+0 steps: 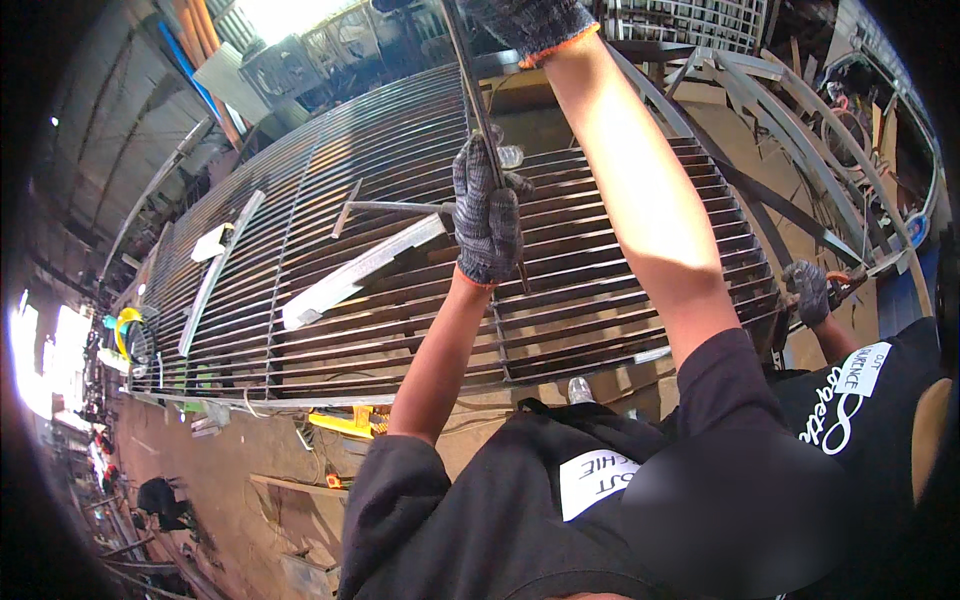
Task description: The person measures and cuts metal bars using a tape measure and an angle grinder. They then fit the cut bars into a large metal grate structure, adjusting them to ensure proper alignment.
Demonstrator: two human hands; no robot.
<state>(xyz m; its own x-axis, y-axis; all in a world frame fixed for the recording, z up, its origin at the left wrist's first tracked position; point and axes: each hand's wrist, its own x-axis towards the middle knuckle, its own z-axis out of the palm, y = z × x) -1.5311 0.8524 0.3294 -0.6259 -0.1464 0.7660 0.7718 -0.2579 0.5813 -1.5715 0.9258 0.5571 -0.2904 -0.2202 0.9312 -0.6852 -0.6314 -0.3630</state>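
Observation:
My left hand [487,215], in a dark knitted glove with an orange cuff, is closed round a long thin metal bar [466,70]. The bar slants over a large dark grille [400,350] of parallel metal slats, and its lower end shows below my palm. Farther off, at the top edge, my right hand [530,28] wears a matching glove beside the upper part of the bar. Its fingers are partly cut off by the picture's edge, so whether it grips the bar is unclear. Nearest my left hand on the slats lie a silver angle piece [365,270] and a thin bent metal bar [395,206].
Another long metal strip [222,272] and a white block [211,243] rest on the grille's left side. At right, a co-worker's gloved hand [808,292] is by an orange-and-dark tool [850,280]. Metal frames [800,120] stand behind. A yellow tool [345,424] sits below the near edge.

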